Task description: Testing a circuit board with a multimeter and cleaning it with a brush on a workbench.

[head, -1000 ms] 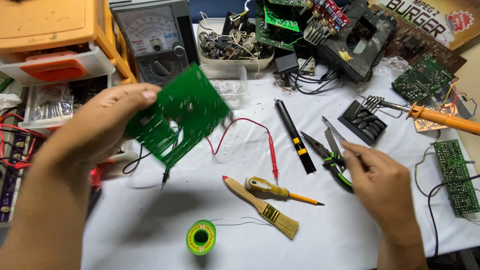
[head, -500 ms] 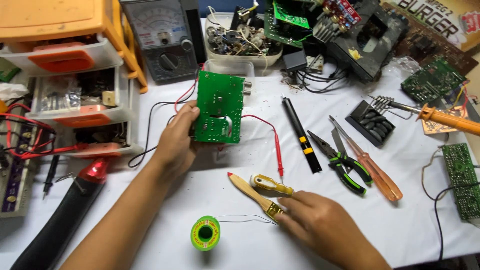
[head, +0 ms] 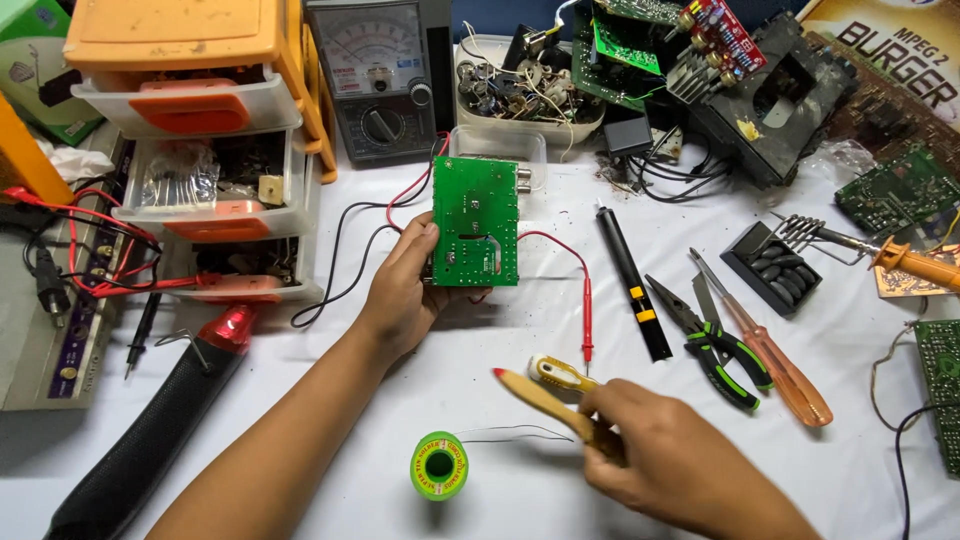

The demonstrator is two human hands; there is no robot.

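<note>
A green circuit board (head: 477, 221) lies flat on the white table, solder side up. My left hand (head: 402, 292) holds it by its left edge, thumb on the near corner. My right hand (head: 668, 462) is closed around a wooden brush (head: 538, 397) and holds it just above the table, with the red-tipped handle end pointing left; the bristles are hidden inside the hand. A small yellow-handled screwdriver (head: 558, 372) lies just behind the brush. A green solder spool (head: 440, 466) sits to the left of my right hand.
A red test probe (head: 587, 318), a black pen-shaped tool (head: 630, 290), green-handled pliers (head: 715, 342) and an orange screwdriver (head: 778, 362) lie to the right. A multimeter (head: 385, 80), an orange drawer unit (head: 200, 130) and a parts tub (head: 520, 95) stand behind. A soldering iron (head: 920, 266) is far right.
My left hand has brought the board down from mid-air and laid it flat on the table. My right hand moved left from the pliers, took the brush and lifted it.
</note>
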